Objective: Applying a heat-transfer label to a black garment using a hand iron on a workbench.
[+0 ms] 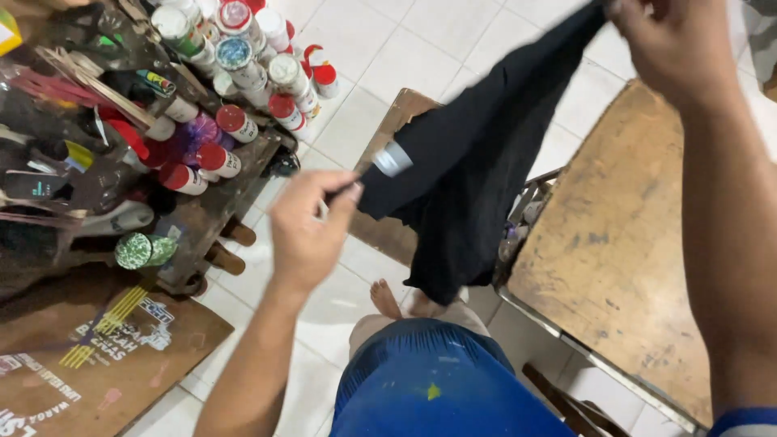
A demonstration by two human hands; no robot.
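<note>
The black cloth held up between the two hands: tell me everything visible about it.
The black cloth looks like a soft, plain dark garment of thin fabric, with a small pale label sewn near one edge. It hangs in the air, stretched slantwise between the left hand, which pinches its lower edge, and the right hand, which grips its upper end. The slack middle droops in folds above the white tiled floor, in front of a worn wooden table. Nothing else visibly touches it.
</note>
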